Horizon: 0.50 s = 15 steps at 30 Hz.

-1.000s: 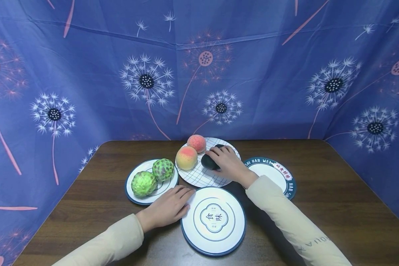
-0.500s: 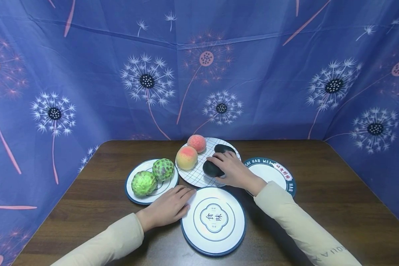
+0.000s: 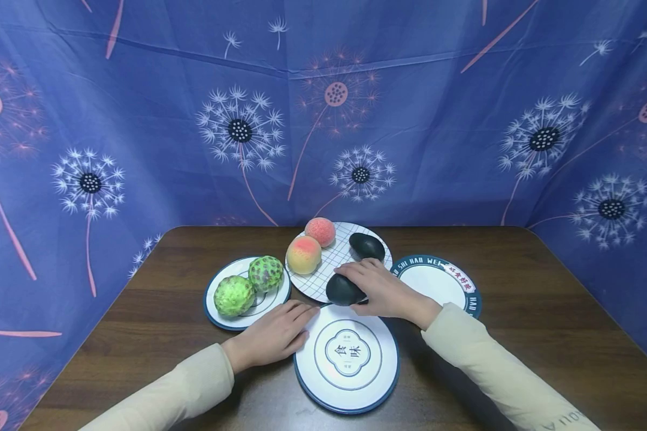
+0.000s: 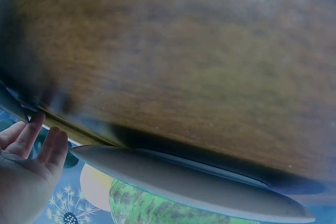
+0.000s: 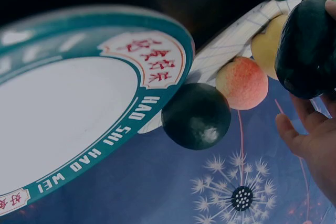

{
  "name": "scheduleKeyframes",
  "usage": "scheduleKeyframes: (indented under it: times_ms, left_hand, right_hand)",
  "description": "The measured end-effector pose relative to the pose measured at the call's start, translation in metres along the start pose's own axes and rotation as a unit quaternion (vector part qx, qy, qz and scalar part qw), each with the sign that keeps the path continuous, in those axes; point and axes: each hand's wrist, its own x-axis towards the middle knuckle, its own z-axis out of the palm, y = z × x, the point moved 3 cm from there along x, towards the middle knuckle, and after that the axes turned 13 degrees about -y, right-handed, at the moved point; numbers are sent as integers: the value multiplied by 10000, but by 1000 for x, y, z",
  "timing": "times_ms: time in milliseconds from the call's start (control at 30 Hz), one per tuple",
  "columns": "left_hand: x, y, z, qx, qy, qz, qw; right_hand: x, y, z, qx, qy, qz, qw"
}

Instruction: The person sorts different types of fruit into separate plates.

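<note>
In the head view my right hand (image 3: pixel 380 290) grips a dark avocado (image 3: pixel 345 290) over the front rim of the round grid-patterned plate (image 3: pixel 331 263). The right wrist view shows the same avocado (image 5: pixel 307 48) between fingers and thumb. A second dark avocado (image 3: pixel 366 246) lies at the right of the grid plate, with a yellow-red peach (image 3: pixel 304 255) and a smaller pink-red peach (image 3: pixel 320 231) at its left. My left hand (image 3: pixel 275 335) rests with relaxed fingers at the left rim of the blue-rimmed front plate (image 3: pixel 323 383).
Left of the grid plate, a blue-rimmed plate (image 3: pixel 214 314) bears two green bumpy fruits (image 3: pixel 234 296). On the right stands a plate with a lettered teal rim (image 3: pixel 471 303). All plates stand on a brown wooden table (image 3: pixel 539 323) before a blue dandelion-print cloth (image 3: pixel 437 137).
My right hand has drawn the near avocado toward the front of the grid plate, so the far avocado now shows fully. The left hand has stayed in place.
</note>
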Motion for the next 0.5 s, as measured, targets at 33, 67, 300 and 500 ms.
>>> scheduleKeyframes:
  times_ms: [33, 67, 300, 500]
  left_hand:
    - [0, 0, 0, -4, -3, -6, 10000]
    - [0, 0, 0, 0, -7, -19, 10000]
    - [1, 0, 1, 34, 52, -36, 10000]
    - [0, 0, 1, 69, 60, -49, 9999]
  right_hand:
    - [-1, -1, 1, 23, -24, -52, 10000]
    - [-2, -2, 2, 51, -61, -100, 9999]
    - [-8, -10, 7, 311, -468, -154, 9983]
    - [-12, -17, 11, 429, -729, -201, 9962]
